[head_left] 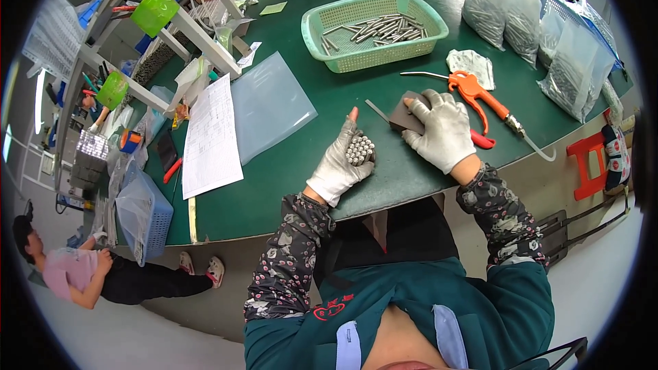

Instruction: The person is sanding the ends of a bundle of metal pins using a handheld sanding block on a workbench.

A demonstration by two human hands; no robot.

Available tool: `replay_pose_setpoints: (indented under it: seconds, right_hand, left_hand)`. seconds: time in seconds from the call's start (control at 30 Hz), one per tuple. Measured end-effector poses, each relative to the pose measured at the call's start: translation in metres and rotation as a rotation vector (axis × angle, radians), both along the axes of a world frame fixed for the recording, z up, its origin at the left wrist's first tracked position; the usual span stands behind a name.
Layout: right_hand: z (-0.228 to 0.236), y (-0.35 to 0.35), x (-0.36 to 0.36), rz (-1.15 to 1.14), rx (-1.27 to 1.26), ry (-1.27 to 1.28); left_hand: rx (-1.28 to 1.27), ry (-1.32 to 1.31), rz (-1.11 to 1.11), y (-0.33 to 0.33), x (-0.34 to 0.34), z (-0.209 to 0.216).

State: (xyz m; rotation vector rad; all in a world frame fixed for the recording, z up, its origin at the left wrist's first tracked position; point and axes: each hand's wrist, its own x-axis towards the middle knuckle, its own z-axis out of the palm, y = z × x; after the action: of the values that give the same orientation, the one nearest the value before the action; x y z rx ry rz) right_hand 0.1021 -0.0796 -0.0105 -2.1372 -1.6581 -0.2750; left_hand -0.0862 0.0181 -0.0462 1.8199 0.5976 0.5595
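While the left hand (340, 166) clamps a metal-pin bundle (360, 150) near the front edge of the green tabletop (404, 171), the right hand (441, 131) lies over a dark block (402, 118) — cannot tell if gripped. Open surface runs to the perforated basket (384, 59) — an orange blow gun (469, 88) bounds the right side.

Both forearms (291, 253) come in over the surface's (274, 188) near edge. Left hand (341, 164)'s curled tight, thumb (348, 127) sticking up; right hand (442, 130)'s palm-down, thumb and fingers (433, 99) clamped wide.
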Motion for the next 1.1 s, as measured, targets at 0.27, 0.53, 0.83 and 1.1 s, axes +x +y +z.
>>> replay_pose_setpoints:
  seconds: [0.27,0.53,0.83,1.1]
  right_hand:
    - [0.001,-0.005,-0.002,0.018,-0.042,0.024]
    - [0.013,-0.006,-0.013,0.198,0.052,0.010]
    - [0.007,-0.004,-0.002,0.089,0.115,-0.180]
    - [0.014,-0.001,-0.042,0.361,-0.107,0.395]
  left_hand:
    - [0.017,0.019,-0.002,-0.002,0.000,0.001]
    - [0.015,-0.065,-0.045,0.000,-0.001,-0.004]
    - [0.077,-0.050,-0.024,0.001,-0.003,-0.003]
    - [0.019,-0.013,-0.036,0.006,-0.007,-0.013]
